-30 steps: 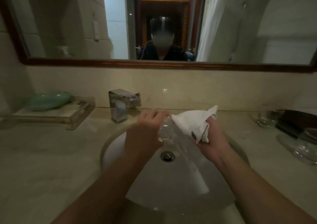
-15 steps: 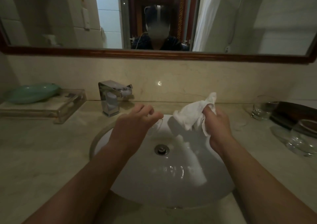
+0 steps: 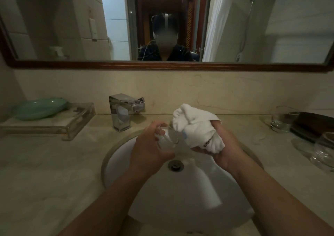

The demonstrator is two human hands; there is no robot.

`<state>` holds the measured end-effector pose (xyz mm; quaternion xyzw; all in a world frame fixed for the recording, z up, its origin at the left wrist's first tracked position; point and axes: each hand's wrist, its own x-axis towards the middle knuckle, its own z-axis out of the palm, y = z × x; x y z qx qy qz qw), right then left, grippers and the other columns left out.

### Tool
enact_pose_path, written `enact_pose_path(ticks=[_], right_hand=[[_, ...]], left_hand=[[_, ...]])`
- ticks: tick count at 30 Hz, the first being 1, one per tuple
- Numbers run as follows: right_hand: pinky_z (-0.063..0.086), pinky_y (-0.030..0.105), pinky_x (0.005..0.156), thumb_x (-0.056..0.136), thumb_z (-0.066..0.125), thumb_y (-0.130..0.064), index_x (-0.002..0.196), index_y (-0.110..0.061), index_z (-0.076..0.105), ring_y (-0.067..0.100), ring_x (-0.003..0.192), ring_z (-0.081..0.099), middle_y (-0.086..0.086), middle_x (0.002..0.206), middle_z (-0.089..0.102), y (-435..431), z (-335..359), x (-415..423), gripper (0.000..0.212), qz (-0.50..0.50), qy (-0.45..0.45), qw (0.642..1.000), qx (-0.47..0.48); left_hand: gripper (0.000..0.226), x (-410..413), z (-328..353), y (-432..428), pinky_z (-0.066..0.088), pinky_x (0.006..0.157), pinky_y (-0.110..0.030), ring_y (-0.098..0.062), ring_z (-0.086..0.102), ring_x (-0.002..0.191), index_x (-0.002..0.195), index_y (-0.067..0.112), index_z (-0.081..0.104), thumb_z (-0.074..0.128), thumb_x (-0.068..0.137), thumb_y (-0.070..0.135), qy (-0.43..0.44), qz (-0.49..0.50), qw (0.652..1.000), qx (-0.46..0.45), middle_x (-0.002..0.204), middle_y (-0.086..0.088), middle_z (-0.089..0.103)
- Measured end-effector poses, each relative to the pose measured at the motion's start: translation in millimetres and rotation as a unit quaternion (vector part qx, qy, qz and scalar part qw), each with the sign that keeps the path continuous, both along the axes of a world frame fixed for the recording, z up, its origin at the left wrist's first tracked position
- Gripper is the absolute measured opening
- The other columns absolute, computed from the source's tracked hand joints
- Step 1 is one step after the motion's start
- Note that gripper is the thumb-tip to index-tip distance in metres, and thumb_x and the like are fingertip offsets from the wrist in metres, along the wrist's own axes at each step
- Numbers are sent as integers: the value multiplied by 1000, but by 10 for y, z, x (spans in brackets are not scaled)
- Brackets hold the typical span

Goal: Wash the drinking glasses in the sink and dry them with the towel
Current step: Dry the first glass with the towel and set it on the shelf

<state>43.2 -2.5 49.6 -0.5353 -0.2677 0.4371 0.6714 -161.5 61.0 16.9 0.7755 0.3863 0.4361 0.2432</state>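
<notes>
Glass — tipped sideways, towel bunched against its mouth — over sink.

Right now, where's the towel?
In the head view, the towel is bunched in the right hand above the sink, just right of the glass in the left hand.

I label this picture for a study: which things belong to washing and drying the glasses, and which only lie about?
For the job: left hand holding a glass; right hand gripping the towel; sink; faucet; far counter glass; near counter glass.
Lying about: green dish; clear tray; dark tray; mirror.
</notes>
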Motion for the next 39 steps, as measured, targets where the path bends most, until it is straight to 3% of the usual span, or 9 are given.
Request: enact_pose_path(ticks=[4, 10, 16, 19, 23, 28, 32, 34, 39], right_hand=[[57, 53, 90, 93, 52, -45, 110, -18, 71, 30, 95, 69, 7, 102, 74, 108, 7, -96, 37, 3, -173, 981, -92], [49, 39, 67, 101, 37, -46, 82, -12, 58, 22, 74, 58, 4, 86, 58, 122, 234, -143, 44, -84, -566, 820, -24], [37, 28, 61, 98, 53, -43, 76, -14, 70, 17, 71, 53, 4, 96, 57, 170, 962, -153, 41, -55, -701, 706, -81], [37, 27, 54, 98, 52, -42, 68, -10, 64, 20, 57, 48, 5, 65, 56, 275, 1039, -168, 46, -13, -612, 788, -68], [35, 32, 57, 96, 55, -43, 63, -17, 50, 21, 59, 43, 3, 62, 47, 328, 873, -247, 42, -22, -482, 874, -57], [57, 39, 80, 98, 60, -38, 113, -6, 66, 34, 95, 73, 17, 104, 75, 295, 847, -295, 36, 64, -63, 996, 12], [63, 40, 76, 108, 42, -30, 124, 2, 61, 29, 95, 76, 19, 110, 75, 213, 1018, -228, 40, 154, 171, 963, 141], [55, 44, 99, 109, 40, -35, 135, 2, 56, 31, 116, 68, 19, 129, 68, 182, 1131, -172, 48, 189, 229, 934, 200], [47, 45, 105, 107, 33, -47, 145, -12, 50, 22, 120, 66, 5, 129, 70, 240, 1351, -188, 54, 167, 5, 962, 217]], left_hand=[[72, 37, -2, -18, 55, 63, -19, 1, 63, 87, 118, 40, 56, 89, 55, 28, -11, 0, 1000, -7, 108, 17, 64], [70, 39, -28, -15, 62, 70, -33, 1, 63, 92, 115, 47, 54, 90, 56, 33, -9, 5, 1000, -6, 108, 19, 63], [71, 35, -45, 1, 61, 66, -31, 3, 62, 85, 114, 48, 54, 90, 55, 31, -23, 20, 999, -18, 107, 18, 64], [73, 35, -46, 14, 62, 70, -39, 3, 63, 85, 115, 49, 53, 89, 52, 38, -39, 38, 998, -29, 105, 19, 63], [80, 51, -29, 17, 62, 74, -42, -2, 65, 90, 116, 50, 45, 84, 47, 54, -59, 62, 996, -30, 103, 21, 62], [80, 61, -18, 13, 61, 77, -43, -6, 66, 91, 115, 47, 40, 83, 47, 49, -73, 53, 995, -29, 106, 17, 63], [78, 90, -44, 2, 62, 73, -34, -1, 66, 84, 109, 44, 38, 94, 56, 32, -84, 40, 995, -34, 103, 14, 63], [76, 91, -40, 14, 61, 71, -28, 2, 65, 84, 106, 43, 40, 97, 57, 34, -85, 41, 995, -33, 103, 15, 64], [74, 102, -26, 10, 60, 64, -24, 0, 66, 82, 106, 38, 49, 100, 53, 44, -92, 21, 994, -52, 102, 16, 68]])
